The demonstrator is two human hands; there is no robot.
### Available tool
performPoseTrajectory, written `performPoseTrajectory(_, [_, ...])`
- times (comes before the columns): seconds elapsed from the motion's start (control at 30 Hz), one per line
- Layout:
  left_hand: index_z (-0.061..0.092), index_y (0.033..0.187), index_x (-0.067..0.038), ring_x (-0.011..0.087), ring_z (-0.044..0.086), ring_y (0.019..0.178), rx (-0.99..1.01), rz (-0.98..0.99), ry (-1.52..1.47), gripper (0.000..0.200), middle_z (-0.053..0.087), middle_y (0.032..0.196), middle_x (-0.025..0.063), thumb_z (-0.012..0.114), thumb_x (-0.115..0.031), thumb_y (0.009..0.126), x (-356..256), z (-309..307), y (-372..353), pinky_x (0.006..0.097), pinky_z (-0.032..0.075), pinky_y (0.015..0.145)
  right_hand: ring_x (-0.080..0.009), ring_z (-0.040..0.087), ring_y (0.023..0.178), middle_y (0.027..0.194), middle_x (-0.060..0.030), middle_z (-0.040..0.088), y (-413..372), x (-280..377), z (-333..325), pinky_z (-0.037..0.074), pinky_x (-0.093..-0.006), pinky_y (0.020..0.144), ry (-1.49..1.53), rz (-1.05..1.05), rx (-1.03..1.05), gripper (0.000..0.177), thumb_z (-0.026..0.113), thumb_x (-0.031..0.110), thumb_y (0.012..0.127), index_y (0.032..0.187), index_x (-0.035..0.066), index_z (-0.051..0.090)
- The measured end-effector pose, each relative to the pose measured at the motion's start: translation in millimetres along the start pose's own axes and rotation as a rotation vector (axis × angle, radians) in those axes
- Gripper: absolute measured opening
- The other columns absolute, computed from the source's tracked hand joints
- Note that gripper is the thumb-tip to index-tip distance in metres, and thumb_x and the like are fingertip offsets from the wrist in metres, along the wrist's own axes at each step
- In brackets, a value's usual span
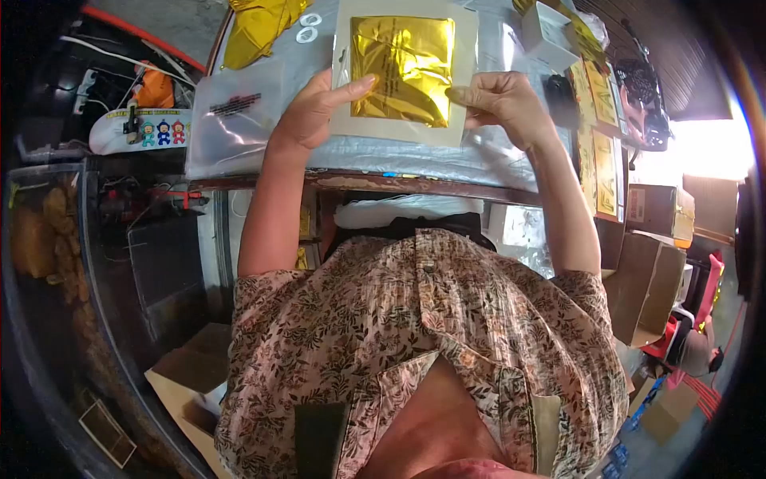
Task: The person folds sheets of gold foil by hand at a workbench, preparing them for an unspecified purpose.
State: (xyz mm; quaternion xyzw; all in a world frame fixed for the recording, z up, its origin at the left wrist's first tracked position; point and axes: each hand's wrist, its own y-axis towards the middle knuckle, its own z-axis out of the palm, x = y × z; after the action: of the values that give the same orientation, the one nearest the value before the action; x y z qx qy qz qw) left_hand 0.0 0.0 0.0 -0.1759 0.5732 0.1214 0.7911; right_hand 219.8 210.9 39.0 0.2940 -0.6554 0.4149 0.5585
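Observation:
A shiny gold foil packet (403,68) with faint dark print lies against a larger pale beige card (407,134), whose border shows all round it. My left hand (315,112) grips the left side, thumb laid across the front onto the foil and the other fingers hidden behind. On the opposite side, my right hand (511,104) pinches the right edge, with the thumb by the foil. Both are held over the near part of the table, facing up toward me. Left of my left hand, a clear plastic bag (231,120) with dark marks lies flat on the table.
Crumpled gold foil (259,32) and white rings (308,30) lie at the back left of the plastic-covered table (383,164). A white box (549,36) stands at the back right, near a black fan (638,84). Cardboard boxes (646,287) are stacked at lower right.

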Motion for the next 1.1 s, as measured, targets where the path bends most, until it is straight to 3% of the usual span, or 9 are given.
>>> performPoseTrajectory(0.1, [0.059, 0.138, -0.002, 0.0141, 0.062, 0.115, 0.001, 0.041, -0.013, 0.047, 0.068, 0.126, 0.0047, 0.074, -0.019, 0.096, 10.0, 4.7, 1.6, 0.0311, 0.046, 0.104, -0.0084, 0.065, 0.056, 0.066, -0.0043, 0.069, -5.0, 4.1, -7.6, 0.054, -0.0197, 0.054, -0.165, 0.117, 0.125, 0.024, 0.082, 0.023, 0.091, 0.077, 0.005, 0.075])
performPoseTrajectory(0.33, [0.061, 0.135, -0.002, 0.0137, 0.063, 0.113, -0.016, 0.067, -0.085, 0.044, 0.069, 0.125, 0.0034, 0.073, -0.019, 0.097, 9.2, 20.0, -6.2, 0.0317, 0.047, 0.103, -0.0075, 0.057, 0.048, 0.058, -0.0032, 0.064, 5.2, -7.8, -20.3, 0.041, -0.0222, 0.045, -0.188, 0.144, 0.262, 0.020, 0.084, 0.019, 0.087, 0.082, 0.001, 0.077])
performPoseTrajectory(0.5, [0.061, 0.135, -0.002, 0.0149, 0.064, 0.112, -0.008, 0.043, -0.072, 0.047, 0.070, 0.125, 0.0050, 0.077, -0.023, 0.095, 14.7, 17.1, -3.7, 0.0329, 0.048, 0.102, -0.0044, 0.047, 0.045, 0.064, -0.0016, 0.068, 8.7, -25.8, -20.5, 0.033, -0.0215, 0.042, -0.004, 0.081, 0.254, 0.016, 0.087, 0.015, 0.084, 0.090, 0.002, 0.080])
performPoseTrajectory(0.63, [0.063, 0.132, -0.002, 0.0156, 0.065, 0.112, -0.001, 0.067, -0.096, 0.047, 0.071, 0.123, 0.0064, 0.079, -0.024, 0.093, 12.8, 22.6, -6.7, 0.0333, 0.048, 0.102, -0.0043, 0.044, 0.045, 0.065, 0.0006, 0.068, 6.5, -23.5, -14.9, 0.033, -0.0223, 0.042, -0.013, 0.137, 0.202, 0.016, 0.087, 0.014, 0.083, 0.092, 0.002, 0.081])
performPoseTrajectory(0.7, [0.064, 0.132, -0.002, 0.0158, 0.065, 0.111, -0.017, 0.075, -0.082, 0.046, 0.071, 0.122, 0.0065, 0.079, -0.024, 0.093, 11.6, 25.1, -7.0, 0.0333, 0.048, 0.102, -0.0031, 0.038, 0.045, 0.059, 0.0023, 0.062, 8.0, -26.2, -11.6, 0.025, -0.0239, 0.044, -0.064, 0.140, 0.140, 0.013, 0.085, 0.014, 0.084, 0.092, 0.004, 0.081])
performPoseTrajectory(0.8, [0.064, 0.132, -0.002, 0.0158, 0.065, 0.112, -0.030, 0.066, -0.060, 0.044, 0.071, 0.122, 0.0061, 0.077, -0.022, 0.094, 15.7, 24.8, -6.2, 0.0326, 0.048, 0.102, -0.0028, 0.038, 0.045, 0.060, 0.0037, 0.061, 9.1, -23.2, -10.0, 0.025, -0.0236, 0.044, -0.154, 0.135, 0.096, 0.015, 0.085, 0.018, 0.085, 0.092, 0.005, 0.081])
performPoseTrajectory(0.83, [0.063, 0.133, -0.003, 0.0157, 0.065, 0.112, -0.047, 0.044, -0.060, 0.044, 0.070, 0.123, 0.0058, 0.076, -0.021, 0.095, 16.2, 24.7, -5.9, 0.0325, 0.048, 0.102, -0.0029, 0.040, 0.046, 0.060, 0.0040, 0.062, 15.7, -32.8, -10.9, 0.026, -0.0233, 0.044, -0.049, 0.091, 0.134, 0.019, 0.086, 0.023, 0.086, 0.091, 0.006, 0.081])
performPoseTrajectory(1.03, [0.063, 0.133, -0.003, 0.0158, 0.065, 0.113, -0.086, 0.032, -0.121, 0.043, 0.070, 0.123, 0.0061, 0.075, -0.019, 0.096, 22.9, 22.3, -3.8, 0.0323, 0.049, 0.101, -0.0035, 0.043, 0.047, 0.065, 0.0009, 0.068, 15.5, -26.2, -11.7, 0.030, -0.0217, 0.043, -0.045, 0.081, 0.153, 0.025, 0.088, 0.026, 0.084, 0.089, 0.003, 0.081])
performPoseTrajectory(1.1, [0.062, 0.134, -0.002, 0.0164, 0.065, 0.114, -0.109, 0.005, -0.084, 0.045, 0.070, 0.123, 0.0066, 0.075, -0.020, 0.095, 24.5, 20.3, -5.1, 0.0326, 0.049, 0.101, -0.0025, 0.042, 0.047, 0.062, 0.0030, 0.064, 14.5, -25.7, -5.1, 0.029, -0.0218, 0.044, -0.087, 0.066, 0.125, 0.022, 0.088, 0.025, 0.085, 0.088, 0.004, 0.081])
